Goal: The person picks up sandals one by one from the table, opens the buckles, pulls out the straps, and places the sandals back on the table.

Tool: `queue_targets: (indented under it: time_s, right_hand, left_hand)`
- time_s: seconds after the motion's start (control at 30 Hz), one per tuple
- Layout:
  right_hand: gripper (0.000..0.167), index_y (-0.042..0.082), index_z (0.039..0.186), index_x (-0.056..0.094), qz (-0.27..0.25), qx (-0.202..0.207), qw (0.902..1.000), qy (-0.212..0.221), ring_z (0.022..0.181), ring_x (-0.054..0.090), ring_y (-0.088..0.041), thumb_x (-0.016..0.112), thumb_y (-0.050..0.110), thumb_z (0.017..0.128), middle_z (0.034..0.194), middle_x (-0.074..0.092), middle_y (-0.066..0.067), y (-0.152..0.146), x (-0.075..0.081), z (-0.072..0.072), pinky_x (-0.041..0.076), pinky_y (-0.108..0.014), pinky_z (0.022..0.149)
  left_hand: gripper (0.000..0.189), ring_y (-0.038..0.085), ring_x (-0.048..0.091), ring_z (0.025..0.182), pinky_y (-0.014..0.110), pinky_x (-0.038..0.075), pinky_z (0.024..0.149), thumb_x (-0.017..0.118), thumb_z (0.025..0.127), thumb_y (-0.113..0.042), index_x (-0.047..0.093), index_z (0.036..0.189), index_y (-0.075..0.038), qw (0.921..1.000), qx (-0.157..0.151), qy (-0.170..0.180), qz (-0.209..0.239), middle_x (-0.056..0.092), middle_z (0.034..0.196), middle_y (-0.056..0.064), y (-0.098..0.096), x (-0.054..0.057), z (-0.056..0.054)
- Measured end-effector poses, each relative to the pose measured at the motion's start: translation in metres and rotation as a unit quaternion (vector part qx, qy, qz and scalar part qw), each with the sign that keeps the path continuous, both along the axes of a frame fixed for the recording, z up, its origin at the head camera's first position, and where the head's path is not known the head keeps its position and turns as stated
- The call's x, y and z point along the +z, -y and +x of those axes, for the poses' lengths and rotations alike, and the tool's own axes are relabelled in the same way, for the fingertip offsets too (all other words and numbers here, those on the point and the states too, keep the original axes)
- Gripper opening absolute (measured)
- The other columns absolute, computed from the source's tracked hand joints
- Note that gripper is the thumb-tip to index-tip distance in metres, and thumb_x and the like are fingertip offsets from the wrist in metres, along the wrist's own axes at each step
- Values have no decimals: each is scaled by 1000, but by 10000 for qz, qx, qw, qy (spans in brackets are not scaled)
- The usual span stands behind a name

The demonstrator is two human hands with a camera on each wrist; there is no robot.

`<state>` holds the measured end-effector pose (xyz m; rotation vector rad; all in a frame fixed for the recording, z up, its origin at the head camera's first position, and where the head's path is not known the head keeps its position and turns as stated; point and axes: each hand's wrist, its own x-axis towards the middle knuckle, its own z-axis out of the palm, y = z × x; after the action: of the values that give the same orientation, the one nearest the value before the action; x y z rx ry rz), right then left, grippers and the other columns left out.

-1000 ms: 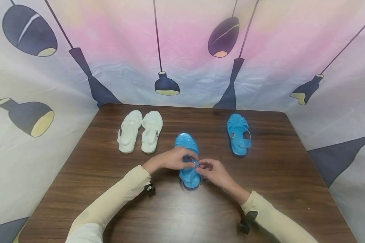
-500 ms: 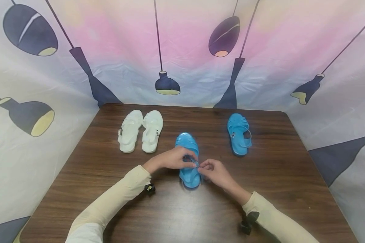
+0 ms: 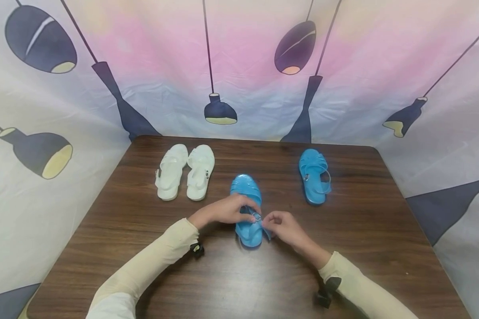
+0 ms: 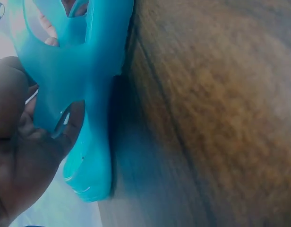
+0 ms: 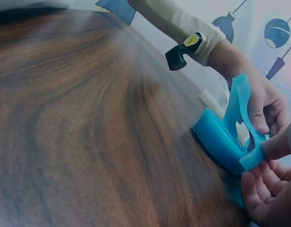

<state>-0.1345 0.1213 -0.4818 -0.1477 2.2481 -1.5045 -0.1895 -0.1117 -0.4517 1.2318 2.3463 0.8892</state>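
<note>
A blue jelly sandal (image 3: pixel 244 185) lies toe-away on the wooden table (image 3: pixel 175 266), in the middle of the head view. My left hand (image 3: pixel 233 209) reaches over its upper from the left and grips the side part by the small metal buckle (image 3: pixel 257 217). In the left wrist view, the thumb (image 4: pixel 75 120) hooks through an opening in the sandal's side. On the other side, my right hand (image 3: pixel 285 228) pinches the loose ankle strap (image 5: pixel 253 158) near its end, between thumb and fingers. That strap stands out from the sandal, apart from the buckle.
A second blue sandal (image 3: pixel 314 188) lies at the back right of the table. Two white sandals (image 3: pixel 169 175) sit side by side at the back left. A patterned cloth (image 3: pixel 247 66) hangs behind the table.
The right fingertips have drawn a little right, away from the buckle, and the strap end now shows below them. The left hand keeps its grip on the sandal.
</note>
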Motion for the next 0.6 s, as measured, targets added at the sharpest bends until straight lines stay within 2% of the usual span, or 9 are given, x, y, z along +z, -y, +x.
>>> queue_targets:
  time_s: [0.13, 0.37, 0.6]
  right_hand:
    - [14, 6, 102, 71, 30, -19, 10000, -48, 76, 60, -20, 66, 18, 99, 91, 67, -6, 2, -1, 0, 51, -33, 67]
    - [17, 5, 108, 71, -160, 57, 9997, -175, 77, 60, -20, 66, 20, 100, 93, 67, -6, 2, -2, -2, 52, -32, 67]
    - [28, 1, 111, 69, -415, 128, 9984, 374, 83, 68, -22, 73, 23, 94, 96, 72, -9, -9, -5, 0, 59, -35, 75]
  left_hand:
    - [24, 7, 66, 109, 26, 53, 96, 71, 98, -20, 74, 119, -9, 9997, 49, 71, 227, 74, 113, -4, 0, -5, 1]
    - [23, 4, 67, 104, 24, 54, 91, 71, 98, -20, 74, 119, -11, 9980, 75, 404, 471, 75, 112, -4, -1, -10, 2]
    - [24, 3, 66, 103, 24, 54, 91, 69, 99, -21, 73, 120, -9, 9985, 14, 408, 374, 74, 112, -5, 0, -9, 0]
